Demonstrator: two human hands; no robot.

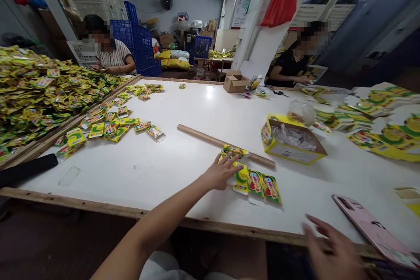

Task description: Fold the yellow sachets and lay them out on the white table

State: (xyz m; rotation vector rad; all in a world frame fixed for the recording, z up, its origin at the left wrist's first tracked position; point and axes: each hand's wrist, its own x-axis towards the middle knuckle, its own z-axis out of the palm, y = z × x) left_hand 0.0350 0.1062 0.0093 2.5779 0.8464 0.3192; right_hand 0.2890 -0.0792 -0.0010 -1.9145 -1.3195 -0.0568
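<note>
My left hand (220, 174) lies with fingers spread over small yellow-and-green cartons near the front of the white table. One carton (233, 150) shows beyond its fingertips, against a wooden strip (200, 134). Just right of the hand are a carton with a banana print (241, 177) and two flat cartons (269, 188) with red and green print, side by side. Blurred by motion, my right hand (333, 247) is at the table's front edge, fingers apart and nothing visible in them. Close to its right lies a pink phone (374, 227).
A yellow display box (293, 146) holding clear plastic stands beyond the cartons. Loose packets (108, 127) lie at left, beside a large packet heap (49, 92) behind a wooden rail. Flat printed card sheets (387, 131) are stacked at right. Two people sit across the table.
</note>
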